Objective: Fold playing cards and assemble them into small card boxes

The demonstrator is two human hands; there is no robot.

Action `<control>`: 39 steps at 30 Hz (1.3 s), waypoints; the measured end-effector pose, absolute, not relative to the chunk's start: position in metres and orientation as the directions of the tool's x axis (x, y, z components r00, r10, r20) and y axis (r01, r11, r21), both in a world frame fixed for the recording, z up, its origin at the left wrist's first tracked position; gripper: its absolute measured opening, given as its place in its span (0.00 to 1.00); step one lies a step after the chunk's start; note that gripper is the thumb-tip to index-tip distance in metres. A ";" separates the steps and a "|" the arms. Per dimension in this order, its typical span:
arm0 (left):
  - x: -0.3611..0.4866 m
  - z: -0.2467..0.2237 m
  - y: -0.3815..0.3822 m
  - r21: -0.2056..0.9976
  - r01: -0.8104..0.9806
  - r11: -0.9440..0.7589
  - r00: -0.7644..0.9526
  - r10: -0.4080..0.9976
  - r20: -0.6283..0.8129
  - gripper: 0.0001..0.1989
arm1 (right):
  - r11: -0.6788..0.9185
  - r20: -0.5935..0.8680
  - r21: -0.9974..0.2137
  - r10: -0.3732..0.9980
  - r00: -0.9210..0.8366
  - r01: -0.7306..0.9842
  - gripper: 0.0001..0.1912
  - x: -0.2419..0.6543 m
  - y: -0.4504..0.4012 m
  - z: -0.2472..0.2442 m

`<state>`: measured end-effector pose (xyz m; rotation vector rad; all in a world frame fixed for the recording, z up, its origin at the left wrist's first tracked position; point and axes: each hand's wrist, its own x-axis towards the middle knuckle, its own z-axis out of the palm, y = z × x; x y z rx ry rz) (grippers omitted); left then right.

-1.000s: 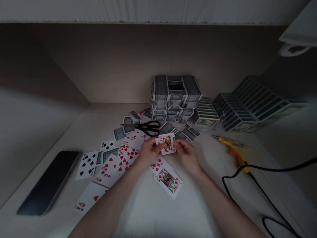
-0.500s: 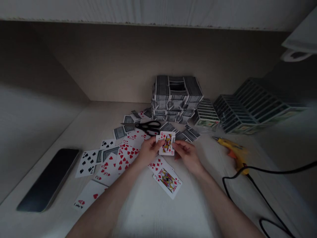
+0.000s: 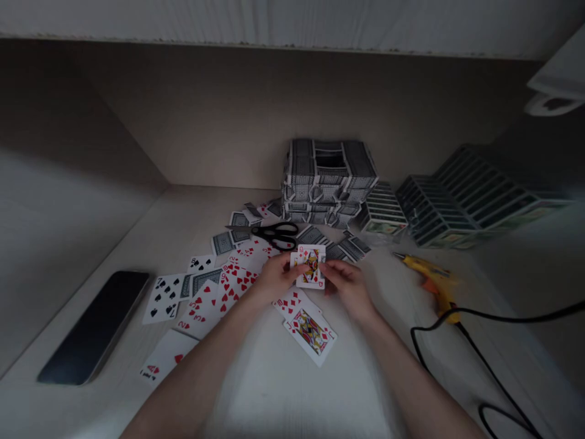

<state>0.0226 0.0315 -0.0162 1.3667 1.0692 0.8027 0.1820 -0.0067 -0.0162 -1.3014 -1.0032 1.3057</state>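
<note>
From the head cam: you've got the queen up between both hands, near the middle of the desk. Your left hand grips its left side, thumb lying across the face, and your right hand pinches its right edge, fingers drawn in close. At least one more card peeks out behind it, but it's pretty dim in there, so I can't really say how many you're holding.

Just below your hands, the jack overlaps the ten, both face up. The hearts are spread beside your left forearm, with the seven further left, near your phone. The scissors lie just beyond your left hand, blades pointing left. Behind them sits that card box with the slot on top. Over on your right is the yellow glue gun.
</note>
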 end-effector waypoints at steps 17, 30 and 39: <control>0.021 -0.015 0.031 0.972 -0.096 0.213 0.373 0.913 -0.164 0.16 | -0.148 -0.156 -0.980 0.986 0.055 -0.131 0.16 0.180 -0.006 -0.017; 0.022 -0.013 0.030 0.982 -0.014 0.190 0.367 0.914 -0.172 0.11 | -0.173 -0.181 -0.975 0.982 0.047 -0.141 0.18 0.183 -0.007 -0.017; 0.024 -0.015 0.033 0.989 0.011 0.151 0.263 0.953 -0.148 0.15 | -0.119 -0.137 -0.984 0.980 0.142 -0.131 0.17 0.177 -0.005 -0.019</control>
